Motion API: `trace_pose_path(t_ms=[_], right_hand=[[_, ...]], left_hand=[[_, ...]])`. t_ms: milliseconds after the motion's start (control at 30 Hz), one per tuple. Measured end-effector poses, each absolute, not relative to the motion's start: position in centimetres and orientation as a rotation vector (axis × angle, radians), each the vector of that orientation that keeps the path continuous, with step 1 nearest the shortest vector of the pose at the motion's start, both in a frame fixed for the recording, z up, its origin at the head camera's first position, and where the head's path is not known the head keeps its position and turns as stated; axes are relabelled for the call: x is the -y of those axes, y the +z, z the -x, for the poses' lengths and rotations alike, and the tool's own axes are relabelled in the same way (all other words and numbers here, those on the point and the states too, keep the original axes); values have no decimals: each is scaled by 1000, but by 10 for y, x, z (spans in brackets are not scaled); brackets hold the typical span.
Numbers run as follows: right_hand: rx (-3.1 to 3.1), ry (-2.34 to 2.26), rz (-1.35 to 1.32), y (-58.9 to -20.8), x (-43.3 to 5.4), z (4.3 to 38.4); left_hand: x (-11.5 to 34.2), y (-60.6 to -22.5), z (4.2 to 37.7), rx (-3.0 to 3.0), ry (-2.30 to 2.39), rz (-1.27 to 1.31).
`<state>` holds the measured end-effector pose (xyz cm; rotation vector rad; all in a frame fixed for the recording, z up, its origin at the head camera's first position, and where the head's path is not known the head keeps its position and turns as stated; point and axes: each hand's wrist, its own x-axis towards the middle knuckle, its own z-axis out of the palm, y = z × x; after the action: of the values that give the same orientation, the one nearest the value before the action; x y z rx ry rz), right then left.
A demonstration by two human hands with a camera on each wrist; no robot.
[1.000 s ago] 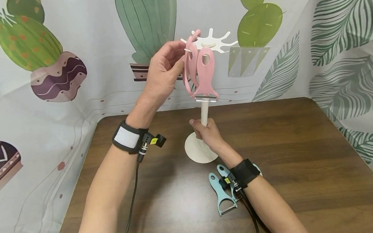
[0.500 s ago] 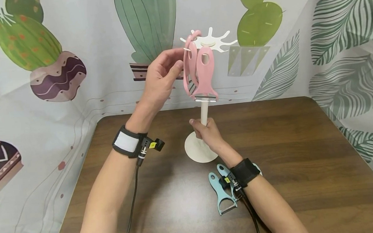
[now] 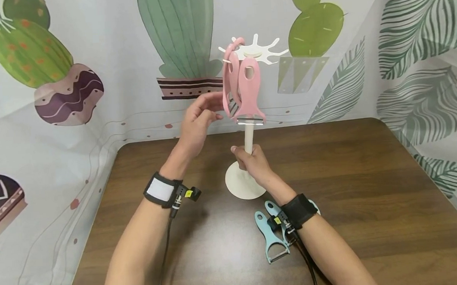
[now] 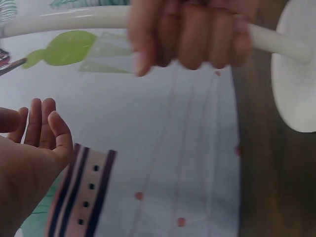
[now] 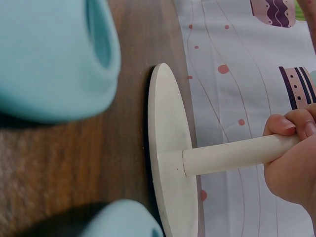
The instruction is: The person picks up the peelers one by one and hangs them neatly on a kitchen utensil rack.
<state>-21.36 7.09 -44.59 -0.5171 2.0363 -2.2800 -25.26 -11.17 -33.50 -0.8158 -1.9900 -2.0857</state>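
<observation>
Because the stand's pole (image 3: 249,137) is slim and all the pink peelers (image 3: 250,87) hang to one side of its top (image 3: 252,51), the right hand (image 3: 253,162) grips it low down, just above the round base (image 3: 244,184), probably to keep it from tipping. Its fingers are wrapped about the pole, and the stand is upright near the back of the tabletop (image 3: 354,174).

Beside the pink peelers is the left hand (image 3: 200,122), its fingers loosely bent and parted, holding nothing in the left wrist view; whether a fingertip brushes the outermost peeler cannot be told. The peelers hang handle up and blade down, which seems to be what the handle holes are for: they suit the thin prongs (image 3: 255,40).

The blue peelers (image 3: 272,239) lie on the tabletop in front of the base, close under the right wrist, within easy reach.

Counted, there is one stand, with one base and one pole. Three pink peelers hang from it. Two blue peelers show well; a pale blue edge beyond the right wristband (image 3: 299,210) suggests a third. Several prongs carry nothing, but the peelers cover others, so their full number is uncertain.
</observation>
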Motion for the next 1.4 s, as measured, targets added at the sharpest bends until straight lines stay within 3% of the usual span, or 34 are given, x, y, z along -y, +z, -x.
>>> trace_pose_path(t_ms=[333,733,1400], right_hand=[[-1997,-2322,501,-446,-69,214],[-1959,-2363,535,-447,-70,215],[-1997,-2295,577,-447,-73,215]], left_hand=[[85,-370,233,2045,-2177,983],[50,-372,230,2010,-2127,1338],[33,-364,233,1964,-2204,1225]])
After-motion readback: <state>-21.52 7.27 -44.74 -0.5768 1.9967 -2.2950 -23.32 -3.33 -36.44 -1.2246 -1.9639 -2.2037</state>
